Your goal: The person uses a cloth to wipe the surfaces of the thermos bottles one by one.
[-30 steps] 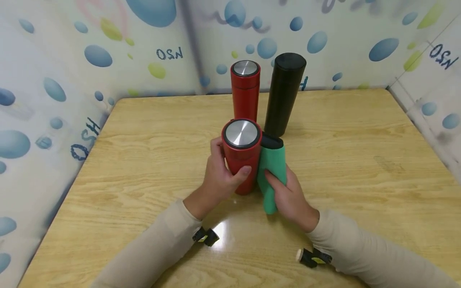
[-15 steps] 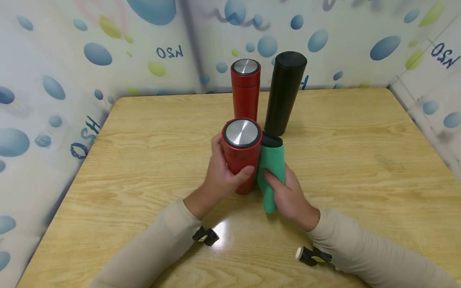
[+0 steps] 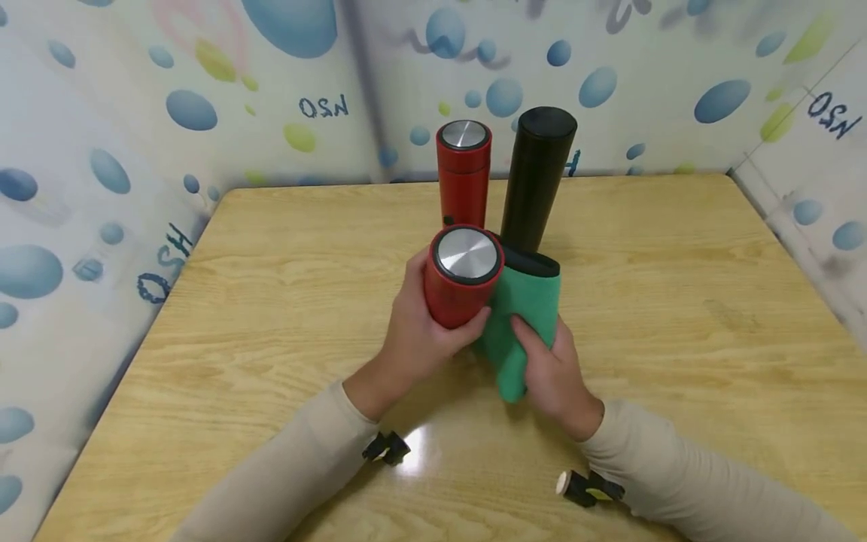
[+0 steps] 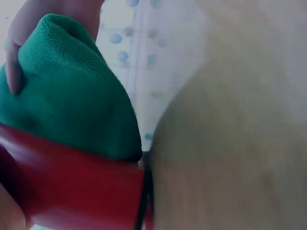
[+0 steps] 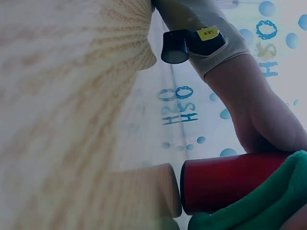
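My left hand grips a red thermos flask with a silver-topped lid, its fingers around the body. In the right wrist view, the flask's dark base is very close to the tabletop; I cannot tell if it touches. Pinched by my right hand, a green fuzzy cloth lies against the flask's right side. A dark band runs along the cloth's top edge. In the left wrist view, the cloth covers part of the flask.
Behind the held flask stands a second red flask, its lower part hidden. To its right is a tall black cylinder, its foot partly hidden by the cloth. The wooden table meets patterned walls at the back and sides.
The held flask has shifted slightly right and its body looks shorter from above. The cloth and right hand have moved a little right, and the cloth looks wider. The other two vessels stay put.
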The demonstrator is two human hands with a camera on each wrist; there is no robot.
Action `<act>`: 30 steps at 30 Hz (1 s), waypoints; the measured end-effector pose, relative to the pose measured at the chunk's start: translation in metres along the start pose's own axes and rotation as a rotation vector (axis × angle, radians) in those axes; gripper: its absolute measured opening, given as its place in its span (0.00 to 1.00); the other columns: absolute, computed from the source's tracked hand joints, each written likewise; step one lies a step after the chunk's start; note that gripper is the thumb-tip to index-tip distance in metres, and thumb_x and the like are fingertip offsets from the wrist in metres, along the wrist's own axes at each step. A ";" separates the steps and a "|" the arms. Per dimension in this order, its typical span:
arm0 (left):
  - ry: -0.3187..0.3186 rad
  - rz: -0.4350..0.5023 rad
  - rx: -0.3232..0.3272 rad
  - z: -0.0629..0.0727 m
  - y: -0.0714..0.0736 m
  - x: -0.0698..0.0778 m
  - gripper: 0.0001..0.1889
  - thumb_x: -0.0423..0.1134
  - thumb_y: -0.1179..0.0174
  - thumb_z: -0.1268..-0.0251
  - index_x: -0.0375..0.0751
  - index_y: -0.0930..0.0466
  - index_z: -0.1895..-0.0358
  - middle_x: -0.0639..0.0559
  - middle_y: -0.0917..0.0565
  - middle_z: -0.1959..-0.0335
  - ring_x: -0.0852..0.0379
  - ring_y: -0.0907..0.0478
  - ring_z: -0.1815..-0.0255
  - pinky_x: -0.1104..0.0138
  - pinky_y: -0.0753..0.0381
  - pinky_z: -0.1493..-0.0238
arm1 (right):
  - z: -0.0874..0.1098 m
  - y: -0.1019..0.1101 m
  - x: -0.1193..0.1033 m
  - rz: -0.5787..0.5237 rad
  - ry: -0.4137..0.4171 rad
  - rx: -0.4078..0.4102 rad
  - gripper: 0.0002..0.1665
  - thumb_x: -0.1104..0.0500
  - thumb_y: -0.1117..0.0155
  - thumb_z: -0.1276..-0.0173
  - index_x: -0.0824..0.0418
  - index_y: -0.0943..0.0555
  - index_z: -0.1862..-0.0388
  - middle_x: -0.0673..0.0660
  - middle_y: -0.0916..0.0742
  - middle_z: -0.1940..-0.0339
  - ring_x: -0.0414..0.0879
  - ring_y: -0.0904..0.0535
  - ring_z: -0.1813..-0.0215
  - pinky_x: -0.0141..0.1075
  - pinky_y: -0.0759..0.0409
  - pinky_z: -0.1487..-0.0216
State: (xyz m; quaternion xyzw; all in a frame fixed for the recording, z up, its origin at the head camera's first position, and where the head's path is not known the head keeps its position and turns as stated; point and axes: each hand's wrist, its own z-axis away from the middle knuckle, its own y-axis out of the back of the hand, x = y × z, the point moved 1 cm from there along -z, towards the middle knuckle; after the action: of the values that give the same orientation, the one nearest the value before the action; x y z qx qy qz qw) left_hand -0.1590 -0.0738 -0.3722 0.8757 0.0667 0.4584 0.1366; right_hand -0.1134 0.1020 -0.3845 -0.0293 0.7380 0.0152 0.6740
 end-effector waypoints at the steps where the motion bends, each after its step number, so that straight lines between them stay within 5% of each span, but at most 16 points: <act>1: -0.001 -0.032 0.011 -0.001 0.001 0.001 0.43 0.35 0.26 0.49 0.41 0.42 0.30 0.47 0.23 0.39 0.55 0.24 0.40 0.59 0.20 0.39 | 0.000 0.000 0.000 -0.015 0.007 0.010 0.19 0.61 0.52 0.21 0.67 0.33 0.36 0.52 0.20 0.47 0.39 0.20 0.46 0.29 0.20 0.44; 14: -0.069 -0.470 -0.141 -0.007 0.008 0.008 0.41 0.45 0.26 0.48 0.43 0.36 0.31 0.49 0.19 0.45 0.54 0.20 0.46 0.60 0.18 0.42 | 0.003 0.000 0.002 -0.144 0.132 0.078 0.14 0.64 0.52 0.21 0.60 0.29 0.39 0.47 0.18 0.48 0.37 0.20 0.45 0.29 0.21 0.41; 21: -0.017 -0.507 -0.165 -0.006 0.009 0.012 0.44 0.51 0.23 0.49 0.44 0.37 0.30 0.49 0.21 0.41 0.53 0.22 0.42 0.57 0.18 0.40 | 0.003 -0.001 -0.002 -0.136 0.094 0.113 0.16 0.65 0.51 0.22 0.62 0.30 0.38 0.46 0.17 0.49 0.38 0.19 0.46 0.30 0.19 0.42; 30: -0.049 -0.529 -0.148 -0.008 0.008 0.011 0.40 0.48 0.26 0.46 0.43 0.36 0.32 0.49 0.20 0.43 0.53 0.20 0.45 0.57 0.16 0.44 | 0.003 0.002 -0.006 -0.201 0.146 0.198 0.15 0.68 0.49 0.25 0.60 0.26 0.42 0.47 0.16 0.51 0.40 0.18 0.47 0.30 0.20 0.42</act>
State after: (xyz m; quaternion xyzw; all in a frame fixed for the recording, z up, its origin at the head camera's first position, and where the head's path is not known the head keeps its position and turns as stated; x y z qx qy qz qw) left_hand -0.1589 -0.0775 -0.3567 0.8263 0.2563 0.3889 0.3166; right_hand -0.1098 0.1040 -0.3789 -0.0375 0.7763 -0.1277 0.6162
